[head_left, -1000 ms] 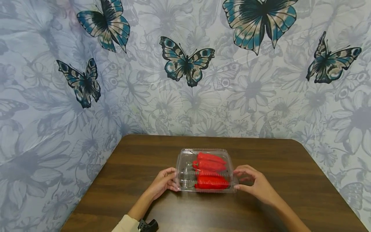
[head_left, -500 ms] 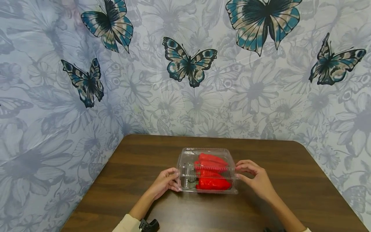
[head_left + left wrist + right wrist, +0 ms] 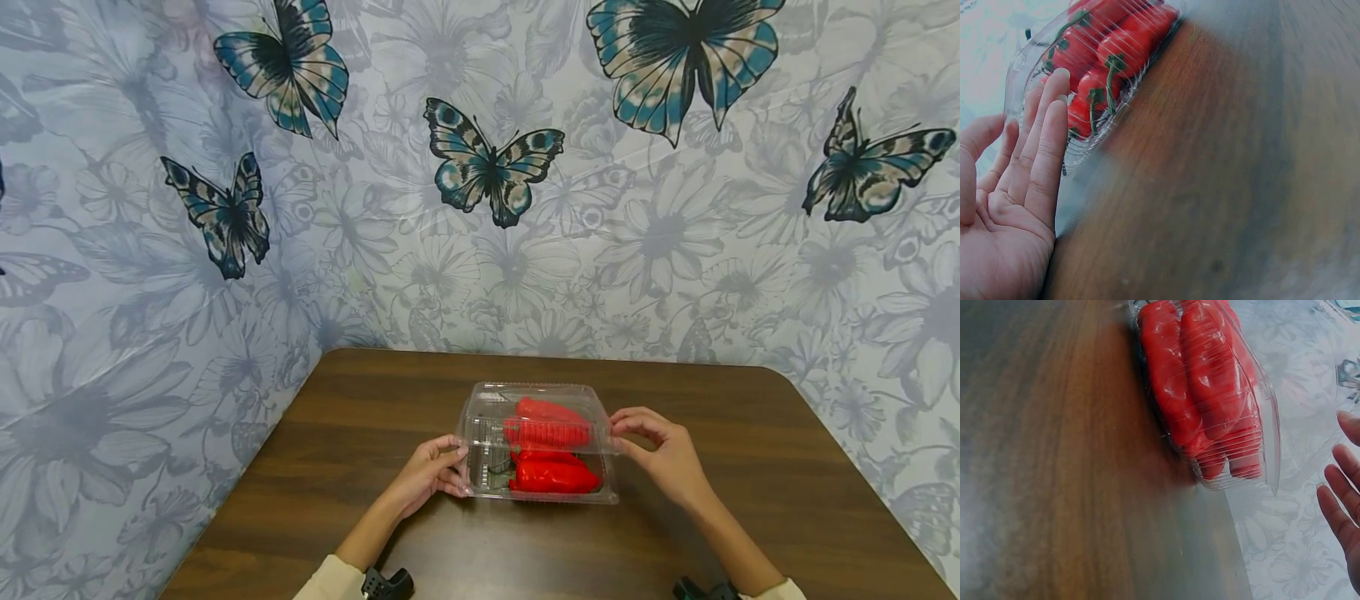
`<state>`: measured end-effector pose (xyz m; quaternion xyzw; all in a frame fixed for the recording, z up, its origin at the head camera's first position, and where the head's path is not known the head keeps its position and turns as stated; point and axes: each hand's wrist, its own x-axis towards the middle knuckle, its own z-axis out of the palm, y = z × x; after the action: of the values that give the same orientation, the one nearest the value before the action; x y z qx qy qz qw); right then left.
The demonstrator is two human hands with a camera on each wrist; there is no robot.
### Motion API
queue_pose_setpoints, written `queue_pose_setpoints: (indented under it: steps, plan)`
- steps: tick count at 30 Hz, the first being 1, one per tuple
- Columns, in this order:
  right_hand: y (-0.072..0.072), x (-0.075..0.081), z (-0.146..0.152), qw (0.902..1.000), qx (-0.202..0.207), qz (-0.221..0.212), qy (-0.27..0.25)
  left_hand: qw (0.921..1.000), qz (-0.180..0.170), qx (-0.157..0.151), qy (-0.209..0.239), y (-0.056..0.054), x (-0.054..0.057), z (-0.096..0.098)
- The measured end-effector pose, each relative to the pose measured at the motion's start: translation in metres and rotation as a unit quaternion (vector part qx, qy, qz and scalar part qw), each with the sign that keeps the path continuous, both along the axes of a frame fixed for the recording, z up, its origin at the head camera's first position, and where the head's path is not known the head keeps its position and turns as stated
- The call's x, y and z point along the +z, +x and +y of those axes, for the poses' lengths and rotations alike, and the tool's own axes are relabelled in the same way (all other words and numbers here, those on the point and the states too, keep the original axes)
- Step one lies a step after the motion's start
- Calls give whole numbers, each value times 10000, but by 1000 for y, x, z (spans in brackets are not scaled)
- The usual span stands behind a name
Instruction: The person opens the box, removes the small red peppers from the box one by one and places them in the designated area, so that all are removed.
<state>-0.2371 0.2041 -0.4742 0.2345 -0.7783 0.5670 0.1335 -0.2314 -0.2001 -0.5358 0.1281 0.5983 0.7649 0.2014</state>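
Observation:
A clear plastic clamshell container sits on the table, holding several red peppers with green stems. Its clear lid is partly raised at the near side, still over the far peppers. At the container's left edge, my left hand holds it between thumb and fingers; in the left wrist view, the fingers lie against its ribbed side. My right hand pinches the lid's right edge with thumb and fingertips. The right wrist view shows only part of that hand, and the contact there is unclear.
The brown wooden table extends around the container. Behind it stands a wall covered with flowers and butterflies. Black straps sit at both wrists, the left one next to a cream sleeve.
The lid's near edge has risen and moved away from me, uncovering the nearest pepper. My right hand has moved up slightly with it, while my left hand has stayed at the left edge.

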Motion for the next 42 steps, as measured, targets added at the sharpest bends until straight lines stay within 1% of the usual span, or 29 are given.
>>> queue_pose_setpoints:
  steps: [5, 12, 16, 21, 26, 34, 38, 42]
  plan:
    - [-4, 1, -1, 9999, 84, -8, -135, 10000, -17, 52, -53, 1, 1, 0]
    - [-10, -1, -1, 9993, 160, 97, -321, 10000, 9, -4, -32, 0, 1, 1]
    - [-14, -1, -2, 9989, 122, 144, -430, 10000, -22, 13, -62, 0, 0, 1]
    - [-18, 0, -5, 9983, -26, 131, -561, 9999, -25, 40, -112, 0, 0, 1]
    - [-20, 2, -7, 9975, -60, 138, -694, 10000, -16, 34, -49, 1, -1, 2]
    - [-26, 0, -6, 9972, 34, 171, -725, 10000, -41, 73, -50, 1, -1, 3]
    - [-29, 0, -6, 9972, -6, 165, -728, 9999, -41, 84, -68, 1, 0, 3]
    - [-31, 0, -7, 9971, -101, 50, -757, 10000, 14, 54, -66, 1, 0, 3]
